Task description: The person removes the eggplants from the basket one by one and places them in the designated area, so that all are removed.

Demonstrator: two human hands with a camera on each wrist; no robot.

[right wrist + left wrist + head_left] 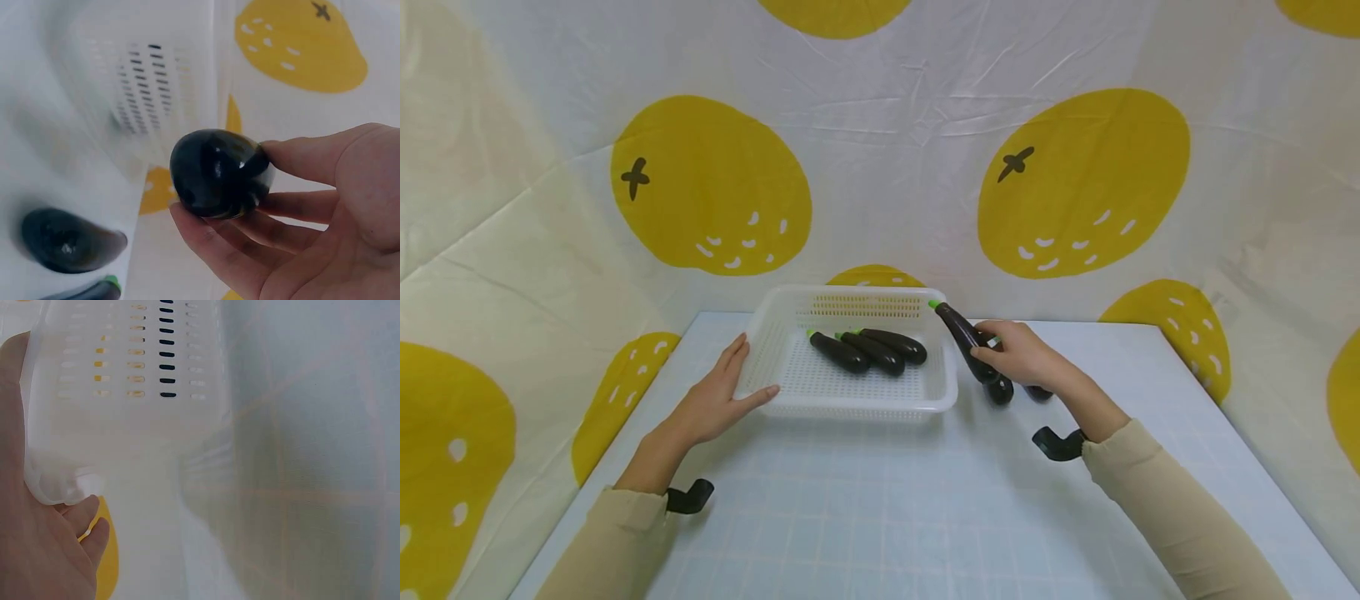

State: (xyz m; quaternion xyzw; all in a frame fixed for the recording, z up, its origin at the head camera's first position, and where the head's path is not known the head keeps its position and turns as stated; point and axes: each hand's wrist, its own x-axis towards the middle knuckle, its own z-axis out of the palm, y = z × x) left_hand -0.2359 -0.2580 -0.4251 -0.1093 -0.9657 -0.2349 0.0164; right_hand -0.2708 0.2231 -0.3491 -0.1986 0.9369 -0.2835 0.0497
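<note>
Right grip (1026,357) pinches glossy dark eggplant (957,327) between thumb and fingers, green stem end near right rim of white basket (857,407). Left grip (711,402) clasps basket's near left corner, thumb over rim. Three eggplants (880,354) lie inside; two more eggplants (1000,392) on worktop (865,500) beneath right grip.
</note>
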